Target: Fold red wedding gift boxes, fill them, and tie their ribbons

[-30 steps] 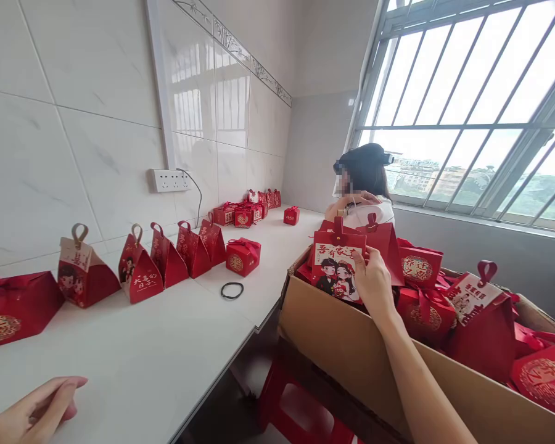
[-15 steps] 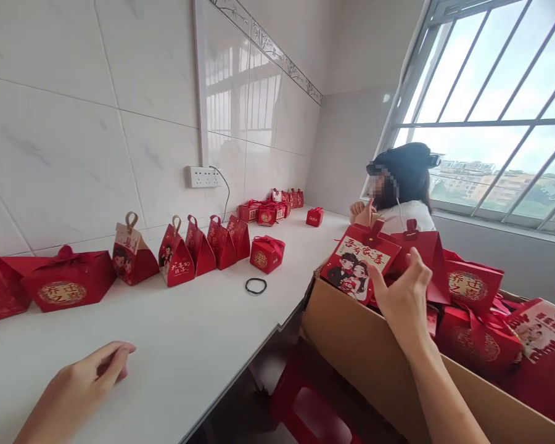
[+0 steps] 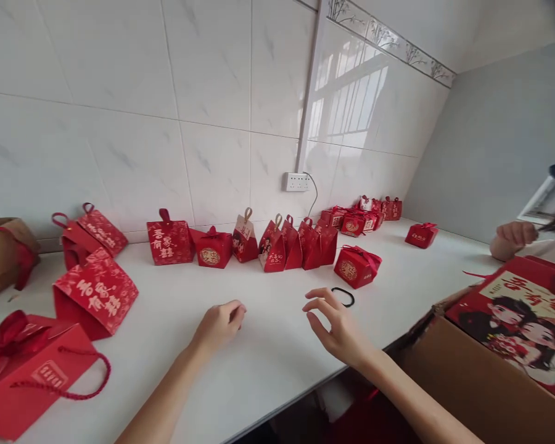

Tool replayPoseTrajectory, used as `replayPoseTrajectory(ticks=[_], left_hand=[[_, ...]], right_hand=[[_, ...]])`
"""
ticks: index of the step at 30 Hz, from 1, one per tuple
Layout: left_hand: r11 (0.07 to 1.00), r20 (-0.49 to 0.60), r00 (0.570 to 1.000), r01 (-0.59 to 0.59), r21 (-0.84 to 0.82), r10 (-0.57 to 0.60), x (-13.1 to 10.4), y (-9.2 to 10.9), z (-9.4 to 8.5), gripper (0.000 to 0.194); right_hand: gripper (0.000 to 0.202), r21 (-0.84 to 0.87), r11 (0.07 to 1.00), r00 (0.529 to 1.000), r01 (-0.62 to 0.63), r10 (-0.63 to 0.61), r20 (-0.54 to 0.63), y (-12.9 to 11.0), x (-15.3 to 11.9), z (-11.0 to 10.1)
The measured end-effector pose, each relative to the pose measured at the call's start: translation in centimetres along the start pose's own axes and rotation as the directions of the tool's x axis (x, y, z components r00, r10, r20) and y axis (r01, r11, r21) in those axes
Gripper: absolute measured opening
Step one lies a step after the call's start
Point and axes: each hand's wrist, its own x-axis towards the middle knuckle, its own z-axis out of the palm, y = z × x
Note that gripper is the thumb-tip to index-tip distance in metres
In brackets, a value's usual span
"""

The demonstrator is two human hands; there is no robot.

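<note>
My left hand (image 3: 219, 327) is over the middle of the white table (image 3: 259, 382), its fingers curled together; whether anything is inside cannot be made out. To its right, my right hand (image 3: 335, 327) has its fingers spread and holds nothing. Just behind it lies a black elastic band (image 3: 348, 295), partly hidden by the fingers. Beyond the hands, a red box with a bow (image 3: 357, 266) stands beside a row of upright red triangular boxes (image 3: 272, 248) along the tiled wall. A squat red box with a gold emblem (image 3: 213, 248) is farther left.
A cardboard box (image 3: 472, 364) with red gift boxes stands at the right. A red bag with a rope handle (image 3: 37, 376) sits front left, near a tilted red box (image 3: 97, 293). Another person's hand (image 3: 515, 237) is at far right.
The view has turned left. My right hand has moved from above the cardboard box to over the table, near my left hand. More red boxes show at the left.
</note>
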Motion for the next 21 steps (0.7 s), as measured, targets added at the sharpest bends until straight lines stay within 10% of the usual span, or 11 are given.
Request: replayPoseTrajectory(ticks=[8,21], left_hand=[[0.994,-0.034,0.999,-0.043,-0.102,0.039,-0.1,-0.5,0.3,0.026],[0.988,-0.091,0.995,-0.049,-0.145,0.036,0.1,-0.7,0.1,0.02]], right_hand=[[0.016,0.117,0.993,0.975,0.0,-0.026,0.223,1.7,8.1,8.0],[0.027,0.072,0.997,0.997,-0.028,0.022,0.073,-3.4,20.2,17.9]])
